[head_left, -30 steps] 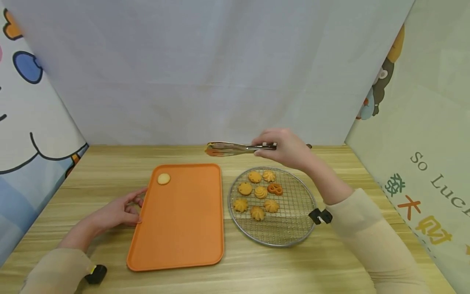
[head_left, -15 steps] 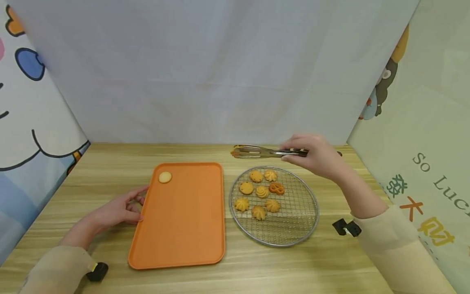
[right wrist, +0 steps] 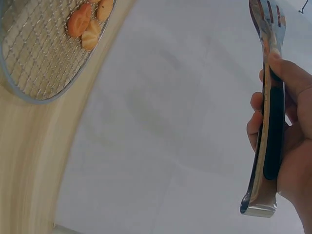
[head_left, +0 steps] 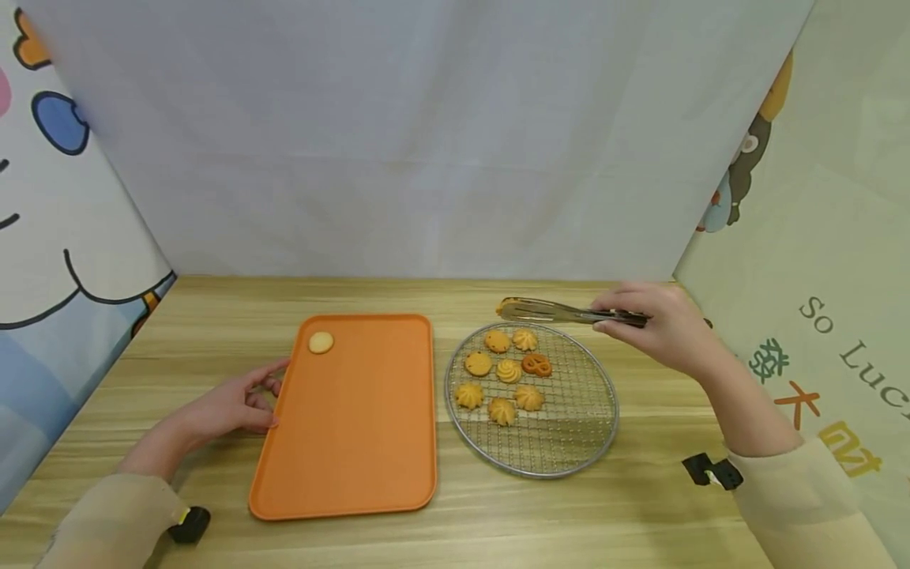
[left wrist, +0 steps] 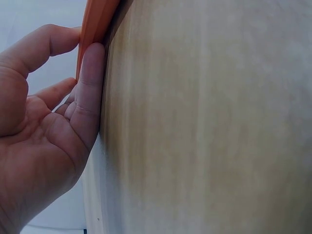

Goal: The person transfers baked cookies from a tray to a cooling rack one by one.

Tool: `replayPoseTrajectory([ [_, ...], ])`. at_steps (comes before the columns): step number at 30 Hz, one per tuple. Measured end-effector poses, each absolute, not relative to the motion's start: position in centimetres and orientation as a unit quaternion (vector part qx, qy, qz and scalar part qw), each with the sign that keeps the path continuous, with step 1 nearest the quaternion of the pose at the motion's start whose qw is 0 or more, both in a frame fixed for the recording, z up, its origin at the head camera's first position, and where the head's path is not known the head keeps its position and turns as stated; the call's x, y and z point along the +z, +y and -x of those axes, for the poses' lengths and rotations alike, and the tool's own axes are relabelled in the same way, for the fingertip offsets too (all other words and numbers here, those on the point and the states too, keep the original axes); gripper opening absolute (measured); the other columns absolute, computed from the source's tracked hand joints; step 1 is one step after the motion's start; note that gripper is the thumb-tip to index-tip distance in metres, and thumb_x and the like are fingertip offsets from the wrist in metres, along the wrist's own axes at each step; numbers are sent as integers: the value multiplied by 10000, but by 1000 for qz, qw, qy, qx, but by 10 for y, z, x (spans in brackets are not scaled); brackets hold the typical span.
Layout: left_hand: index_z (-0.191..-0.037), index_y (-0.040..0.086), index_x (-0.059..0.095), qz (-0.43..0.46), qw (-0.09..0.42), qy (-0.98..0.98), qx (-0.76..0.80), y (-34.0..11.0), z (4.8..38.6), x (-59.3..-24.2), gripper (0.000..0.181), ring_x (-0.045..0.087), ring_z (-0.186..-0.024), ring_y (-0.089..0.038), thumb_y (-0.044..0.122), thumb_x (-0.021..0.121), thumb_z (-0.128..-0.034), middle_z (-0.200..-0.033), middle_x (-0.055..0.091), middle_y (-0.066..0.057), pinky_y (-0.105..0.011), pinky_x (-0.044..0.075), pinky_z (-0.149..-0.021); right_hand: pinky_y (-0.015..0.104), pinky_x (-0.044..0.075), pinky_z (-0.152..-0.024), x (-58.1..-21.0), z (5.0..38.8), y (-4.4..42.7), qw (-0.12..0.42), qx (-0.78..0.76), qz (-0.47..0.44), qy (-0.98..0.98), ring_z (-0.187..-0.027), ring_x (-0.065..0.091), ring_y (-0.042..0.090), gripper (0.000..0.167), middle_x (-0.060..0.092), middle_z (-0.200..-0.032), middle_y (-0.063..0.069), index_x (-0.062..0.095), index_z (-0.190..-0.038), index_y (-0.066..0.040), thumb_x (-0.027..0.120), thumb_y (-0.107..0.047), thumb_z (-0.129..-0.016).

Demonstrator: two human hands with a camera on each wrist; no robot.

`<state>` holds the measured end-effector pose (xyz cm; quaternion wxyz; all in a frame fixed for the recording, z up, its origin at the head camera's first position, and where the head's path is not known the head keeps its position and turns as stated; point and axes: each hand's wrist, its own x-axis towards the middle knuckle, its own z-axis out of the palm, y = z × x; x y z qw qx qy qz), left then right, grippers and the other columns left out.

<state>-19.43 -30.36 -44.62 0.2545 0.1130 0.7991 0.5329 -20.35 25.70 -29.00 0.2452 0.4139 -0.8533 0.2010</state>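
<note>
My right hand [head_left: 661, 324] grips metal tongs [head_left: 543, 310] by their dark handle, held above the far side of a round wire rack [head_left: 579, 442]. An orange-yellow tint shows at the tongs' tips; whether it is a reflection I cannot tell. On the rack lie several golden cookies [head_left: 508, 371] and a brown pretzel-shaped cookie [head_left: 536, 364]. At the left edge of an orange tray [head_left: 355, 442], my left hand [head_left: 220, 407] pinches the rim [left wrist: 92, 22] between thumb and fingers. One pale round cookie [head_left: 321, 342] lies in the tray's far left corner.
Tray and rack stand side by side on a wood-patterned table [head_left: 498, 521], a narrow gap between them. A pale cloth wall [head_left: 426, 158] rises behind. Printed panels stand at the left [head_left: 64, 237] and right [head_left: 817, 276].
My right hand has moved right and slightly lower with the tongs, from near the tray's far right corner to over the rack's far side. My left hand keeps its place on the tray.
</note>
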Motion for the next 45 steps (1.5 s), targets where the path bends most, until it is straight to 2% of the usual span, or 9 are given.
replayPoseTrajectory([
  [5,-1525,78,48,-115,254,800,532,-303,195,-446,935,570,-805,-184,82,684,-840,-1228,283,-212,-341,540,-730,127,416,-582,-300,202,272,259,210,-410,-849,-645,521,-18,296,683,-871,-2,736,-922,-100,790,38,-666],
  [14,-1525,75,46,-115,254,797,536,-303,193,-445,935,558,-786,-178,68,680,-838,-1210,283,-216,-339,540,-726,114,422,-570,-322,204,295,250,218,-397,-856,-665,534,-9,323,680,-863,8,735,-905,-94,792,77,-637],
  [22,-1523,74,59,-110,251,804,528,-303,194,-447,930,550,-783,-173,89,688,-837,-1218,285,-200,-333,535,-724,110,403,-561,-347,203,315,215,217,-360,-881,-644,514,-21,296,670,-850,-12,730,-920,-90,781,61,-671],
  [33,-1524,73,60,-112,246,801,534,-303,194,-446,938,557,-786,-176,83,694,-833,-1215,279,-216,-325,532,-709,109,392,-542,-378,200,336,203,201,-328,-900,-632,501,-34,276,666,-831,-36,733,-907,-122,792,20,-677],
  [37,-1525,79,64,-108,246,801,535,-303,194,-446,940,552,-784,-173,82,697,-830,-1220,281,-215,-321,531,-707,131,385,-523,-385,198,341,191,187,-325,-907,-612,475,-44,269,657,-831,-53,735,-911,-139,792,-4,-686],
  [45,-1525,84,60,-104,249,798,538,-302,194,-446,941,555,-788,-174,72,693,-829,-1220,283,-209,-327,533,-714,212,439,-531,-400,200,350,185,145,-321,-917,-657,541,-25,249,666,-850,-54,744,-915,-146,800,-55,-691],
])
